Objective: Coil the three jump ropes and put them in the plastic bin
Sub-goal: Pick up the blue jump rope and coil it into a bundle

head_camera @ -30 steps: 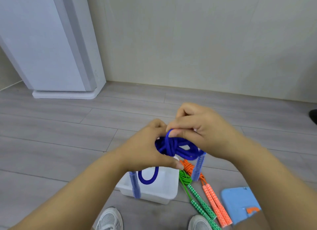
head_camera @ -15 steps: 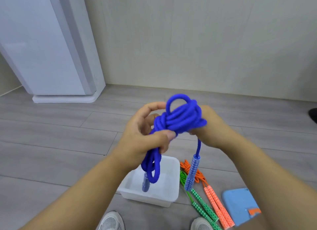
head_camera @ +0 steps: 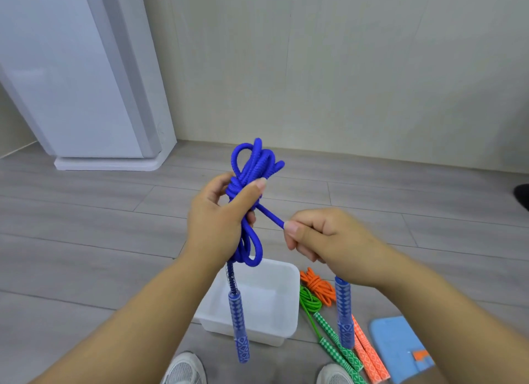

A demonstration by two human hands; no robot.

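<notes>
Overhead, from the head camera, a person stands over a white rectangular plastic bin on a grey wood-plank floor. The left hand grips a bundled blue braided jump rope around its middle, fingers curled behind the coils and the thumb pressed across the front. Loops stick up above the fist and hang below it. The right hand pinches a single strand of the same rope between thumb and curled fingers, holding it taut and slanting down from the bundle.

One blue patterned handle dangles in front of the bin; the other hangs below the right wrist. Just right of the bin, an orange jump rope and a green jump rope lie coiled side by side on the floor, their chequered handles pointing toward the camera. A flat light-blue pad lies further right. Two white shoes show at the bottom edge, and a tall white appliance stands at the wall, upper left.
</notes>
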